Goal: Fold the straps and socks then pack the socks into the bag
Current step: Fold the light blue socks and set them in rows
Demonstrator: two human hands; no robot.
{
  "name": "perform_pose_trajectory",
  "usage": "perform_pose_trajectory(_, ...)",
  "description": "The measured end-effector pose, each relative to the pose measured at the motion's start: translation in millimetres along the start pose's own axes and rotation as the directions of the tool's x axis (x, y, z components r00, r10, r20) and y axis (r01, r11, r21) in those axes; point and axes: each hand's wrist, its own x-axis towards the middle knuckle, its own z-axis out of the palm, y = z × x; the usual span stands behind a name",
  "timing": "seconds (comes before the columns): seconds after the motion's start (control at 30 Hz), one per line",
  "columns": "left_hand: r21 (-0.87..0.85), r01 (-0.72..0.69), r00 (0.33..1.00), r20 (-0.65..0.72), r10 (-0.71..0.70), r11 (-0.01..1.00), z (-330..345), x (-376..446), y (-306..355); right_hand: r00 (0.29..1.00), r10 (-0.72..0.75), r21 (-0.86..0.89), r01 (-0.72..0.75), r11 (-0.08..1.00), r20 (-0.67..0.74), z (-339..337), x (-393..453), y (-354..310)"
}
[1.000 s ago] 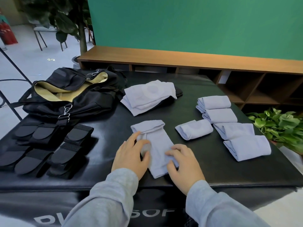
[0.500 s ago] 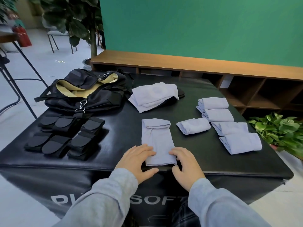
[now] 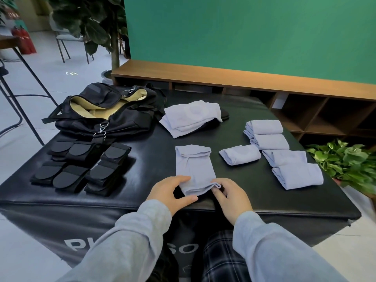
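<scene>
A pale lavender sock (image 3: 194,167) lies lengthwise on the black padded table (image 3: 142,192), its near end lifted off the surface. My left hand (image 3: 171,192) pinches that end's left corner and my right hand (image 3: 230,195) pinches its right corner. Several folded socks (image 3: 282,151) sit in a row at the right, one more (image 3: 240,154) beside them. A pile of unfolded socks (image 3: 191,117) lies at the back centre. The open black bag (image 3: 105,110) with tan lining rests at the back left. Folded black straps (image 3: 81,165) lie in front of it.
A low wooden shelf unit (image 3: 264,82) runs behind the table under a green wall. A leafy potted plant (image 3: 345,165) stands off the table's right edge. A tall plant (image 3: 95,27), chairs and stool legs are at the left on the floor.
My hands slid from the sock's middle to its near end, then pinched the corners and raised that end slightly. The view shifted and tilted down.
</scene>
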Motion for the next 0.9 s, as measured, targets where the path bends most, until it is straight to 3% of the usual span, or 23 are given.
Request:
perform_pose_trajectory(0.2, -0.079, 0.053, 0.991, -0.117, -0.062, 0.995, 5, 9, 0, 0.993, 0.112, -0.086, -0.115, 0.99, -0.037, 3, 10, -6)
perform_pose_trajectory(0.43, 0.018, 0.161, 0.968, -0.198, -0.155, 0.987, 9, 26, 6, 0.975, 0.189, -0.253, -0.213, 0.944, -0.114, 11, 19, -14)
perform_pose_trajectory(0.77, 0.124, 0.299, 0.916, -0.314, -0.248, 0.946, 13, 48, 9, 0.965, 0.211, -0.326, -0.252, 0.911, -0.155, 17, 35, -16)
perform_pose_trajectory(0.9, 0.134, 0.318, 0.906, -0.335, -0.259, 0.938, 13, 48, 10, 0.964, 0.192, -0.269, -0.236, 0.934, -0.182, 18, 36, -14)
